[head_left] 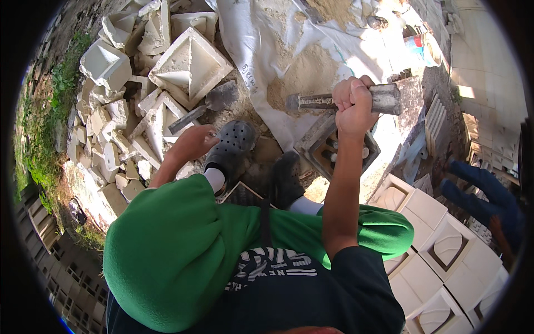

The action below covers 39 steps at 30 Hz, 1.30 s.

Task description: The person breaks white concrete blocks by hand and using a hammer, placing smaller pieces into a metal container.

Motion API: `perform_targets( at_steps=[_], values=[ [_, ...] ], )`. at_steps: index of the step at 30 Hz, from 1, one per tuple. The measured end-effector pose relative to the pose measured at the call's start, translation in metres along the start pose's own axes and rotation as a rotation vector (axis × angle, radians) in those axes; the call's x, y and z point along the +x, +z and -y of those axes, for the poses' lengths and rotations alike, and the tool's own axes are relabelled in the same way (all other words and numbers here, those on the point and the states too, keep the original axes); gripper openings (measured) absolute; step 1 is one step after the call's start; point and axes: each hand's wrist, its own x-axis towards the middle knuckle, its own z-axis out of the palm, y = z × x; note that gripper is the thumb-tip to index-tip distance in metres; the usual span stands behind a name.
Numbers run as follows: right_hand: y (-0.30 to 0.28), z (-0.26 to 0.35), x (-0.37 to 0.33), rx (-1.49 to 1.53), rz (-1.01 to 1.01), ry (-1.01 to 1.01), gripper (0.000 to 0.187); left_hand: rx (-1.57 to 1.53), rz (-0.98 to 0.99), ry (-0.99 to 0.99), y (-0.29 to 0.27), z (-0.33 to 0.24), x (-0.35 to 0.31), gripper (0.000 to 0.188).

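Observation:
My right hand (354, 106) is closed in a fist around a grey, dirt-crusted bar-shaped tool (385, 99) with blocky ends, held roughly level. Below it is a dark mould box (312, 139) with hollows inside, partly hidden by my forearm. My left hand (193, 142) hangs near my grey clog (236, 139), fingers loosely curled and slightly apart, with nothing visible in them. Just beyond that hand lies a small short-handled shovel (221, 96), its grey blade pointing away and its handle slanting toward the hand.
Broken pale cast blocks (189, 67) pile up at the left. Ahead, a white sheet (245, 33) carries sandy powder (306, 69). A bucket (431, 50) stands at the far right. Patterned cast blocks (448, 247) sit in rows nearby, with another person's legs (481, 192) beyond them.

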Motion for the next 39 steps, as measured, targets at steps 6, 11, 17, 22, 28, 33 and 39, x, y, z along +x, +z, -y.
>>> perform_targets(
  at_steps=[6, 11, 17, 22, 28, 33, 39],
  values=[
    [0.003, -0.051, 0.019, -0.06, -0.01, 0.077, 0.028, 0.062, -0.418, 0.252, 0.06, -0.013, 0.08, 0.038],
    [0.003, 0.009, 0.027, 0.079, 0.104, 0.011, 0.025, -0.089, -0.407, 0.294, 0.09, -0.015, 0.081, 0.043],
    [0.011, -0.033, 0.013, -0.03, -0.061, -0.016, 0.026, -0.018, -0.514, 0.357, 0.093, -0.012, 0.085, 0.043],
    [0.012, -0.056, 0.018, -0.107, -0.015, 0.064, 0.027, -0.02, -0.495, 0.312, 0.101, -0.013, 0.084, 0.043],
    [0.022, 0.014, 0.029, 0.041, 0.109, -0.008, 0.029, 0.029, -0.503, 0.251, 0.101, -0.015, 0.084, 0.04],
    [0.011, -0.037, 0.012, 0.032, -0.079, 0.023, 0.028, 0.056, -0.527, 0.297, 0.102, -0.017, 0.091, 0.041],
    [0.024, -0.052, 0.014, -0.112, -0.019, 0.082, 0.028, 0.163, -0.466, 0.206, 0.104, -0.017, 0.09, 0.042]
  ],
)
